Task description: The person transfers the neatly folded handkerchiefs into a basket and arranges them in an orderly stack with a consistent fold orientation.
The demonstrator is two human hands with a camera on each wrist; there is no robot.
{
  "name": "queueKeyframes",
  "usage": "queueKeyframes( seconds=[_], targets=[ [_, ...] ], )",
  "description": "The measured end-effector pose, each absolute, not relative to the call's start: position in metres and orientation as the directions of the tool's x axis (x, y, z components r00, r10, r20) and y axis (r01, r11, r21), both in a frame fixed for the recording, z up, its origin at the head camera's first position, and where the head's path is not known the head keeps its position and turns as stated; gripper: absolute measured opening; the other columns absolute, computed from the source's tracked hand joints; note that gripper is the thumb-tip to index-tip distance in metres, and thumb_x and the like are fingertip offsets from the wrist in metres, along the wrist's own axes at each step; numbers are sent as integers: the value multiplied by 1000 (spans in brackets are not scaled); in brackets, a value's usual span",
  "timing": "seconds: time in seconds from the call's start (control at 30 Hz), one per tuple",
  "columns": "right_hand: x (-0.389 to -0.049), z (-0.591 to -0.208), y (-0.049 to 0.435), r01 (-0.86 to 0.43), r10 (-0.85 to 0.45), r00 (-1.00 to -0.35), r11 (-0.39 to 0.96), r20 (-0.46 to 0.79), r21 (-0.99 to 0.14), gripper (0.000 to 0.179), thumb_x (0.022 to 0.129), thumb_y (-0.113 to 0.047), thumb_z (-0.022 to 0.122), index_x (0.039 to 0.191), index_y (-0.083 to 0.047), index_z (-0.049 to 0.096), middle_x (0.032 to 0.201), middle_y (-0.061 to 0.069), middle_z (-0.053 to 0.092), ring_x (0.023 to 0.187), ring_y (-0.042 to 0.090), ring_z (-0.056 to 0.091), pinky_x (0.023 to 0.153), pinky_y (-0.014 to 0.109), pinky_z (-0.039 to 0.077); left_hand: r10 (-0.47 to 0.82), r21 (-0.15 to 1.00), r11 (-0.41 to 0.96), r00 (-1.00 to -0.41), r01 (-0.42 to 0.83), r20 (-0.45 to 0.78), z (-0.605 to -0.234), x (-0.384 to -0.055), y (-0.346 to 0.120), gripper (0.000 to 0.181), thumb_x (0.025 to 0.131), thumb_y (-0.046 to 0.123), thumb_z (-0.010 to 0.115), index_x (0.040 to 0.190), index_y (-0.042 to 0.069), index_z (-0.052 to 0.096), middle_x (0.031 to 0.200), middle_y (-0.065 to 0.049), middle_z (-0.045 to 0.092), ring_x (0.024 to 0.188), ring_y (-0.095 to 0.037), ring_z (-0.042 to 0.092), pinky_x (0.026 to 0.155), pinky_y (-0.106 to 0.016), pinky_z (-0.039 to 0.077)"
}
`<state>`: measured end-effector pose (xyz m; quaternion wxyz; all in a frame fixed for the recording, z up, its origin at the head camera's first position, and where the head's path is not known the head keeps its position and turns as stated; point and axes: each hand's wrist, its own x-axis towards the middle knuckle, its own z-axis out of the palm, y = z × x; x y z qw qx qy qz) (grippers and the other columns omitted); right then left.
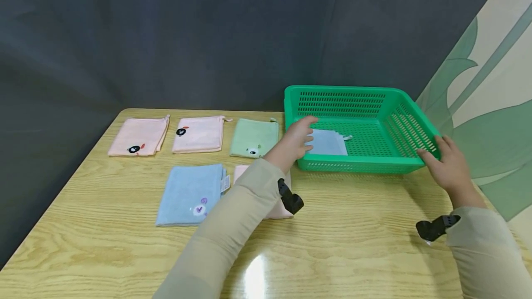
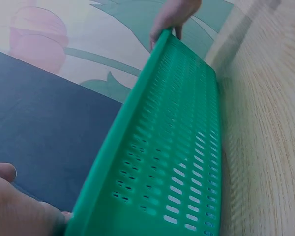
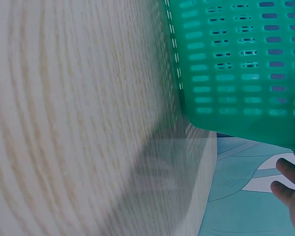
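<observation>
A green plastic basket stands on the table, its perforated sides showing in both wrist views. My right hand grips the rim at the basket's front right corner. Over the left rim reaches my left hand, fingers extended and loosely spread beside a folded light-blue towel inside the basket. No towel shows between those fingers, though the rim partly hides them in the left wrist view. Beneath the left forearm lies a pink towel, mostly covered. To its left is a blue towel with a bear face.
Along the table's back edge lie two folded pink towels, one far left and another pink towel beside it, then a green towel near the basket. A dark curtain hangs behind; a leaf-patterned wall borders the right.
</observation>
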<state>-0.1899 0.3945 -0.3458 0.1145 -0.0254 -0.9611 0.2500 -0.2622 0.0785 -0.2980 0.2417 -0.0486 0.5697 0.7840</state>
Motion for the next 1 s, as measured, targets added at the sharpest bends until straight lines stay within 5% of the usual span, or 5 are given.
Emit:
queueKeyframes(
  seconds=[0.23, 1.0],
  targets=[
    [-191, -347, 396, -10, 107, -972, 872, 209, -490, 63, 92, -30, 32, 134, 7, 3, 136, 30, -4, 120, 50, -1, 88, 64, 4, 364, 867, -301, -888, -397, -280, -291, -251, 65, 46, 92, 24, 41, 132, 6, 29, 134, -17, 29, 120, -32, 29, 93, -39, 30],
    [-190, -347, 395, -11, 112, -971, 864, 211, -504, 63, 92, -29, 33, 134, 7, 4, 136, 30, -4, 120, 50, -1, 88, 64, 4, 386, 864, -342, -894, -369, -229, -289, -235, 31, 47, 92, 23, 40, 135, 11, 25, 133, -13, 32, 119, -27, 33, 94, -38, 30]
  ],
)
